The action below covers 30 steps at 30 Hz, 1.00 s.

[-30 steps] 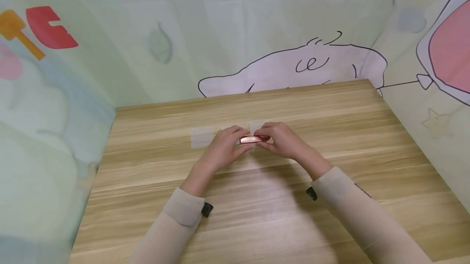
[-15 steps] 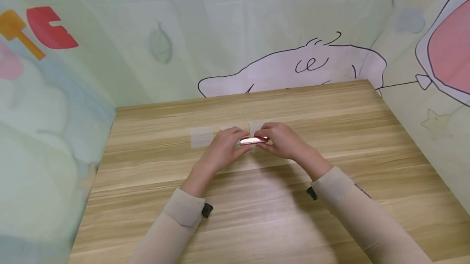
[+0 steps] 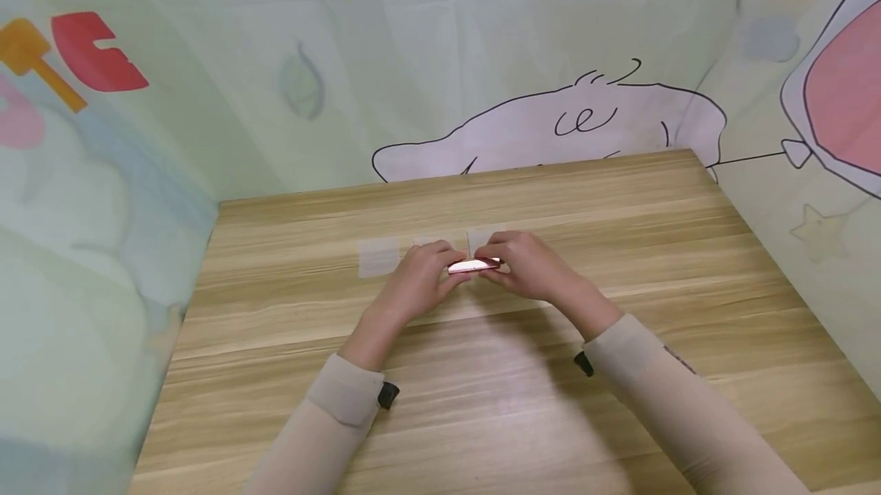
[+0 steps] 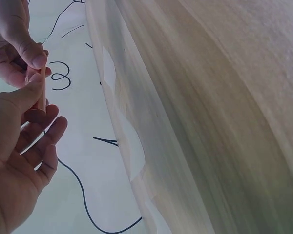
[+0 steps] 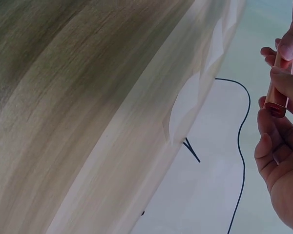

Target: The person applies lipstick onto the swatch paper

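Observation:
A small, shiny copper-coloured tube (image 3: 473, 265), about the size of a lipstick, is held lengthwise between both hands above the table. My left hand (image 3: 416, 278) pinches its left end between thumb and fingers. At the other end, my right hand (image 3: 528, 265) has a similar pinch. The left wrist view shows the tube (image 4: 43, 92) with one flat round end; the left hand's lower fingers hang loosely curled beneath it. In the right wrist view a dark reddish end of the tube (image 5: 275, 109) faces the camera. Fingers cover part of its length.
Several whitish, translucent patches lie on the wood-grain table (image 3: 482, 403): a left patch (image 3: 378, 258), and others partly behind the hands, such as the right patch (image 3: 480, 238). Printed fabric (image 3: 385, 59) hangs behind the table and along both sides.
Both hands keep nearly the same place, gripping the tube throughout. The tube has shifted very slightly toward me and turned a little, so its highlight is brighter and broader.

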Available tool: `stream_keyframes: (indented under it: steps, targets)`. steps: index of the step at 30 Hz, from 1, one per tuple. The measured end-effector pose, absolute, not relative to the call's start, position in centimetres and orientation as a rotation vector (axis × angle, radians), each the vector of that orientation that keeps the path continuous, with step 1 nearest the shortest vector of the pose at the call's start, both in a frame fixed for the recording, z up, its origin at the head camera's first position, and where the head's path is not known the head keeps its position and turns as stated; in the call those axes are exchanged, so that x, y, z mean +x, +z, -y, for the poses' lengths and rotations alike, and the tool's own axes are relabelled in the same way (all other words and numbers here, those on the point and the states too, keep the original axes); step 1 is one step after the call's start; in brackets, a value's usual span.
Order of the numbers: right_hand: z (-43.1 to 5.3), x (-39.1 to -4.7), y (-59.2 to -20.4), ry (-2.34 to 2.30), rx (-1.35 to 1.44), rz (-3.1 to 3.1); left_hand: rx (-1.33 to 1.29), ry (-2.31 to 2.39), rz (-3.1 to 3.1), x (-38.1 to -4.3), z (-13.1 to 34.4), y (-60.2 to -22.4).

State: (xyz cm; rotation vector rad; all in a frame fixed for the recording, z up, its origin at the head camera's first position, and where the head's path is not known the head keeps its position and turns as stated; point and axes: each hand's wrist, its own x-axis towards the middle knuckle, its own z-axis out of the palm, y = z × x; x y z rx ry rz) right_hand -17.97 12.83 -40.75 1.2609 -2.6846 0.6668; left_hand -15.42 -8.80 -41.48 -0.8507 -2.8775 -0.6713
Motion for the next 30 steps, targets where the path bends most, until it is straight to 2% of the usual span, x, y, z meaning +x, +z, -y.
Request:
stream_keyframes:
  steps: [5,11,18,30]
  targets:
    - [-13.1,-18.1,-40.9,0.65,1.258,2.681,-0.866,-0.68,2.873,-15.5,9.5,-41.5]
    - [-14.4,-18.3,-40.8,0.66,1.116,2.693,-0.729,-0.723,2.869,-15.6,11.4,-41.3]
    - [-14.3,-18.2,-40.8,0.688,1.111,2.705,-0.738,-0.738,2.857,-15.4,12.3,-41.5]
    - [-14.5,-18.1,-41.2,0.729,1.062,2.713,-0.606,-0.888,2.901,-14.8,15.0,-42.2]
